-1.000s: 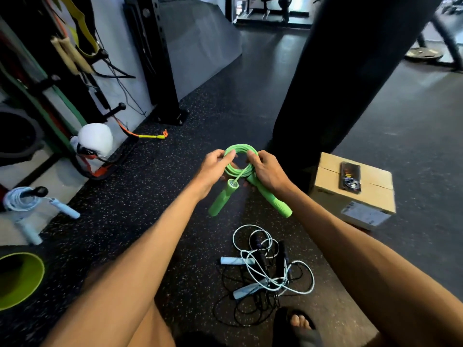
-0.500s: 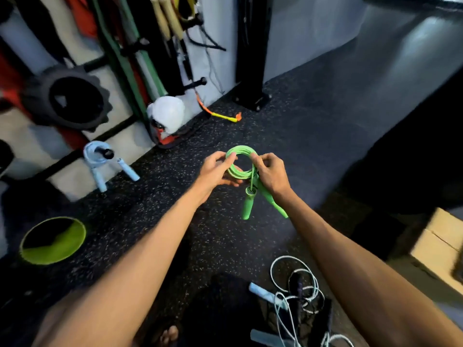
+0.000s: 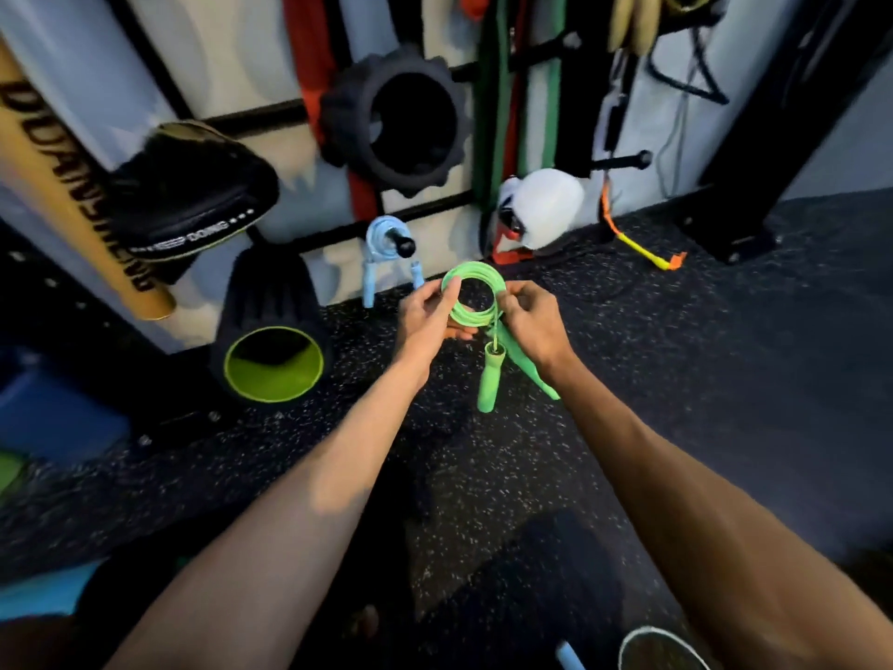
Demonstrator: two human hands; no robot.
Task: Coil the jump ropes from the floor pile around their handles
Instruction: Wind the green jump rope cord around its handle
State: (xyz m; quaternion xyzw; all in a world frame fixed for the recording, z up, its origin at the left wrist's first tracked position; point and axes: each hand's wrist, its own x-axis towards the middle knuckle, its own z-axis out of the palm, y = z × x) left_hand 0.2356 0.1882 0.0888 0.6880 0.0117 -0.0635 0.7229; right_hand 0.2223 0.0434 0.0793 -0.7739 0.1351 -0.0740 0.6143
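Observation:
A green jump rope (image 3: 476,295) is wound into a tight round coil, held up in front of me. My left hand (image 3: 427,316) pinches the coil's left side. My right hand (image 3: 534,324) grips its right side where the handles join. One green handle (image 3: 489,379) hangs straight down below the coil, the other green handle (image 3: 529,374) slants down to the right under my right wrist. At the bottom edge a loop of white rope (image 3: 652,643) and a light blue handle tip (image 3: 566,656) from the floor pile peek in.
A wall rack stands close ahead with a black foam roller (image 3: 394,120), resistance bands (image 3: 497,89), a white boxing glove (image 3: 543,205) and a coiled light blue jump rope (image 3: 386,256). A black and lime foam roller (image 3: 273,353) lies on the speckled rubber floor (image 3: 700,379).
My view has swung left toward the wall rack. The floor pile has slid almost out of the bottom of the view and the cardboard box is gone. Both hands keep hold of the green coil.

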